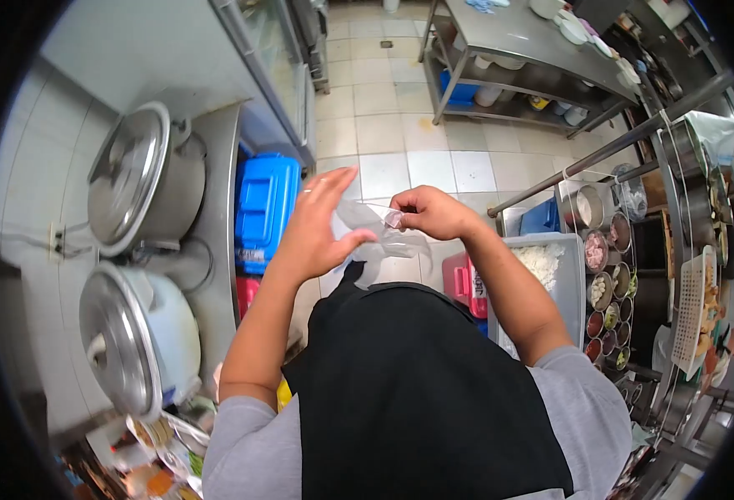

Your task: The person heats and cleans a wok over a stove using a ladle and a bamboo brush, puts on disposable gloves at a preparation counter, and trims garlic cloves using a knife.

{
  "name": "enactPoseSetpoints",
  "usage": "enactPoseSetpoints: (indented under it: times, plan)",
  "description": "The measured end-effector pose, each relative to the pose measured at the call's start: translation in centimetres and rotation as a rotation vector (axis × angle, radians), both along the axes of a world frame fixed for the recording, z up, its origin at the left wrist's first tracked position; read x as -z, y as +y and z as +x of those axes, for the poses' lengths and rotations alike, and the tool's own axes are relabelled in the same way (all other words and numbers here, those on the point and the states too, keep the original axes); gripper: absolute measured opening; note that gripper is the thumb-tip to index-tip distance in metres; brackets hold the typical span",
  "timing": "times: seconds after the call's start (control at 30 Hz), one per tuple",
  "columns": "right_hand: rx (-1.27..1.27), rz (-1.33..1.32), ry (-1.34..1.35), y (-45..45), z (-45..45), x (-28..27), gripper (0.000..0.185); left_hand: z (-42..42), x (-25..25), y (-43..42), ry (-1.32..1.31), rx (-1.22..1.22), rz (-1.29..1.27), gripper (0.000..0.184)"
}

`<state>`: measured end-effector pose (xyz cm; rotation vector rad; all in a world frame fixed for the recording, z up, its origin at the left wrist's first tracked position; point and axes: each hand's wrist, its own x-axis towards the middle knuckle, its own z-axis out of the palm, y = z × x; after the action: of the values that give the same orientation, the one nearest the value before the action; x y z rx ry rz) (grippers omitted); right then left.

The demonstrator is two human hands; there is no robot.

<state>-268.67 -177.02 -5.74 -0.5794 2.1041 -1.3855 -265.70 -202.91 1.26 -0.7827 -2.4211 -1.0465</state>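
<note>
A clear plastic bag (377, 233) hangs between my two hands in front of the black apron (417, 383). My right hand (430, 212) is closed, with thumb and fingers pinching the bag's upper edge. My left hand (321, 225) is open at the bag's left side, its fingers stretched out and its thumb spread apart toward the bag. Whether the left palm touches the film is hard to make out. A small pinkish patch shows on the bag at the right fingertips.
On the left, two large lidded pots (134, 179) stand on a metal counter (217, 158), beside a blue lidded bin (265, 208). To the right are a grey tub (567, 267) with white shredded food, a red container (463, 283) and several ingredient tins (598, 250). A steel table (509, 29) stands ahead.
</note>
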Motion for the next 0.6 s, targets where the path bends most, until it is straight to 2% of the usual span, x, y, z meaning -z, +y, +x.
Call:
enactPoseSetpoints:
  times: [0.03, 0.1, 0.13, 0.17, 0.2, 0.23, 0.27, 0.3, 0.37, 0.4, 0.47, 0.53, 0.57, 0.6]
  plan:
    - [-0.051, 0.077, 0.012, 0.6, -2.4, -1.4, 0.009, -3.0, 0.6, 0.2, 0.009, 0.029, 0.007, 0.036]
    - [-0.028, 0.071, -0.045, 2.4, -7.1, -1.9, 0.010, -9.0, 3.2, 0.7, -0.143, 0.372, -0.160, 0.029]
    - [-0.035, 0.055, -0.108, 3.4, -9.5, -2.3, 0.011, -11.8, 4.2, 1.4, -0.134, 0.408, -0.157, 0.029]
    - [0.048, 0.051, -0.150, 4.4, -11.5, -2.5, 0.014, -14.4, 5.0, 2.3, -0.466, 0.353, 0.006, 0.027]
    - [0.229, 0.028, -0.083, 4.9, -12.7, -3.1, 0.018, -16.8, 5.6, 3.2, -0.800, 0.286, 0.159, 0.026]
    - [0.449, 0.109, 0.091, 5.4, -13.8, -3.6, 0.018, -18.8, 6.2, 4.3, -0.792, 0.236, 0.249, 0.019]
    - [0.668, 0.191, 0.267, 5.7, -14.6, -4.2, 0.019, -21.0, 6.6, 5.1, -0.788, 0.270, 0.232, 0.019]
    - [0.704, 0.191, 0.267, 6.1, -14.9, -5.3, 0.019, -22.8, 7.0, 5.8, -0.928, 0.230, 0.333, 0.015]
    - [1.032, 0.015, 0.337, 6.9, -14.1, -7.1, 0.022, -25.4, 7.1, 7.5, -1.202, 0.203, 0.506, 0.017]
    - [1.073, 0.019, 0.329, 7.0, -13.3, -6.7, 0.022, -26.4, 7.5, 8.5, -1.219, 0.232, 0.477, 0.017]
    - [0.942, -0.231, 0.090, 6.7, -12.1, -5.8, 0.016, -28.3, 8.4, 11.1, -1.470, 0.254, 0.608, 0.020]
    - [0.993, -0.226, 0.030, 6.8, -12.7, -3.2, 0.013, -30.1, 8.3, 13.8, -1.578, 0.389, 0.504, 0.018]
    - [1.033, -0.228, 0.036, 7.3, -13.6, -2.5, 0.013, -30.5, 7.6, 15.5, -1.701, 0.452, 0.547, 0.018]
    - [1.097, -0.323, -0.103, 7.9, -14.6, -2.0, 0.013, -31.1, 7.1, 17.0, -1.824, 0.508, 0.592, 0.018]
